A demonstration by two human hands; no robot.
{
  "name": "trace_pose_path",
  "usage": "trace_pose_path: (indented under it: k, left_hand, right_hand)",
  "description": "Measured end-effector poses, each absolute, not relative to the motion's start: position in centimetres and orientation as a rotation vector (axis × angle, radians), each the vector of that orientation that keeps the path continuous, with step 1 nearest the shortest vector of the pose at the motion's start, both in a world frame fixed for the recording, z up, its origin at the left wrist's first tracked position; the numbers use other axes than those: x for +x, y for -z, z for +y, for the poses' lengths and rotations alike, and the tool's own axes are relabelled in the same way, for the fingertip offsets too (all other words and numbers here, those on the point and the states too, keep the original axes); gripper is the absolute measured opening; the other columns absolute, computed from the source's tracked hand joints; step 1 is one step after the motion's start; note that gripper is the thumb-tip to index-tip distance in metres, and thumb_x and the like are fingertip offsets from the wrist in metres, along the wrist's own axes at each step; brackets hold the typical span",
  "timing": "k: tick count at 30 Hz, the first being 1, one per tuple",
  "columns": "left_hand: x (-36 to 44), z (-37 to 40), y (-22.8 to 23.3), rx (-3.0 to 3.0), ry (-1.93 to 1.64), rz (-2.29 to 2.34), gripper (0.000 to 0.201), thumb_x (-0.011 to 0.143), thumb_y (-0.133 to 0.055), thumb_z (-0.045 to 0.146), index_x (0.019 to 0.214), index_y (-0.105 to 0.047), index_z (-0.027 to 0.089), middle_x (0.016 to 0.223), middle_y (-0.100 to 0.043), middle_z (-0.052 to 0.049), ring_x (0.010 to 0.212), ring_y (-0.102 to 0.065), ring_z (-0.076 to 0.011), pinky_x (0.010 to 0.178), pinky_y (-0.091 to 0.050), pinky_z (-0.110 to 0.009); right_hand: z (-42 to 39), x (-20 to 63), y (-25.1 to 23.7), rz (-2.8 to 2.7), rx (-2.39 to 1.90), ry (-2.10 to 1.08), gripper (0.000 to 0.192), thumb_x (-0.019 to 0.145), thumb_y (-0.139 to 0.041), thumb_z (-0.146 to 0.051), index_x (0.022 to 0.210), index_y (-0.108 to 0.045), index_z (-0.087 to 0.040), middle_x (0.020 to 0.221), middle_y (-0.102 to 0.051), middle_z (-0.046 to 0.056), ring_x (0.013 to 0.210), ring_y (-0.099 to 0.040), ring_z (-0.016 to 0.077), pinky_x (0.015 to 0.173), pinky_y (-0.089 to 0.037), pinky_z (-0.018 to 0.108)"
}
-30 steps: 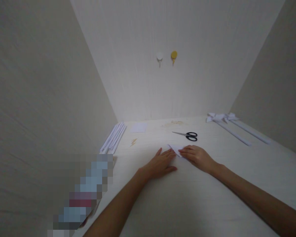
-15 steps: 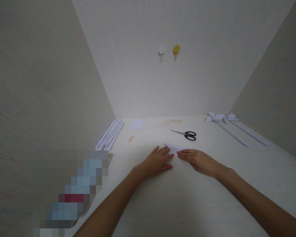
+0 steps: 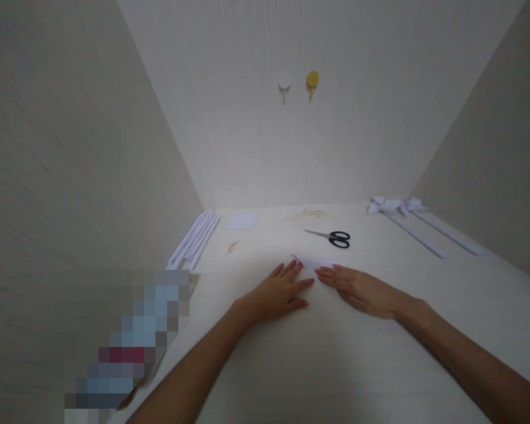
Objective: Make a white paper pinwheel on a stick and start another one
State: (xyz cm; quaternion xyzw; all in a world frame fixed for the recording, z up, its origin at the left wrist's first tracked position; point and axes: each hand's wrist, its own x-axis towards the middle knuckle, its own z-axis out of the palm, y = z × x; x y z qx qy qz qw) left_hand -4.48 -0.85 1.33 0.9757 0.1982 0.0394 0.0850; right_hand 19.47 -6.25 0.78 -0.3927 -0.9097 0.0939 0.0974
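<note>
We have both hands flat on the table [image 3: 380, 353], left hand [image 3: 277, 292] and right hand [image 3: 365, 290] fingertips nearly meeting, pressing the small folded white paper [image 3: 314, 262] at table centre, just near of the scissors [image 3: 334, 237]. Over the last second our right hand slid off the paper toward us, so more shows; the fold looks creased flat.
</note>
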Motion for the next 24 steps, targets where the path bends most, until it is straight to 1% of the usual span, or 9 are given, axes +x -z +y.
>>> trace_pose_path:
  k: [11,18,24]
  left_hand:
    - [-4.46,-0.87,-1.29,2.937,-0.096,0.628,0.050,0.082,-0.025,0.048,0.127,-0.028,0.027,0.138,-0.018,-0.009,0.126,-0.014,-0.0237,0.099,-0.014,-0.042]
    - [-4.39,-0.88,-1.38,2.935,-0.078,0.638,0.051,0.082,-0.023,0.048,0.128,-0.028,0.026,0.138,-0.020,-0.011,0.126,-0.014,-0.0241,0.099,-0.014,-0.043]
    - [-4.33,-0.95,-1.54,2.923,-0.066,0.646,0.050,0.082,-0.024,0.048,0.127,-0.029,0.026,0.138,-0.020,-0.010,0.126,-0.014,-0.0242,0.099,-0.014,-0.043]
  right_hand:
    - [-6.52,19.43,-1.08,-2.655,-1.115,-0.315,0.048,0.081,-0.037,-0.014,0.128,-0.031,-0.019,0.131,-0.037,0.006,0.121,-0.029,0.0173,0.103,-0.019,0.042]
    - [-6.52,19.43,-1.15,-2.708,-1.126,-0.297,0.049,0.081,-0.036,-0.014,0.129,-0.029,-0.018,0.132,-0.036,0.007,0.122,-0.027,0.0173,0.103,-0.018,0.042]
    - [-6.85,19.13,-1.54,-2.650,-1.093,-0.372,0.049,0.080,-0.036,-0.013,0.129,-0.030,-0.018,0.131,-0.037,0.006,0.121,-0.030,0.0168,0.103,-0.019,0.040]
